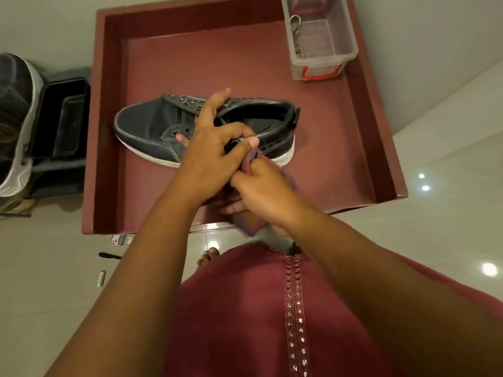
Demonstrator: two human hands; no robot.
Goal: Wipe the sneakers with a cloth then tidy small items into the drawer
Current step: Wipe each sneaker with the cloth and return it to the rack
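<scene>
A dark blue sneaker [152,126] with a white sole lies on its side on the maroon tray-like table [272,63], toe to the left. My left hand [215,148] grips the near side of the shoe's opening, fingers over the eyelets and thumb on the collar. My right hand [264,191] holds a purple cloth [251,159] bunched against the shoe's near side by the heel. Part of the cloth hangs below my right wrist. A second sneaker [16,123] stands at the far left edge.
A clear plastic drawer box [321,47] with a red handle sits at the table's back right, holding metal keys. A black bin [65,121] stands left of the table. Small items [109,257] lie on the white floor near my foot.
</scene>
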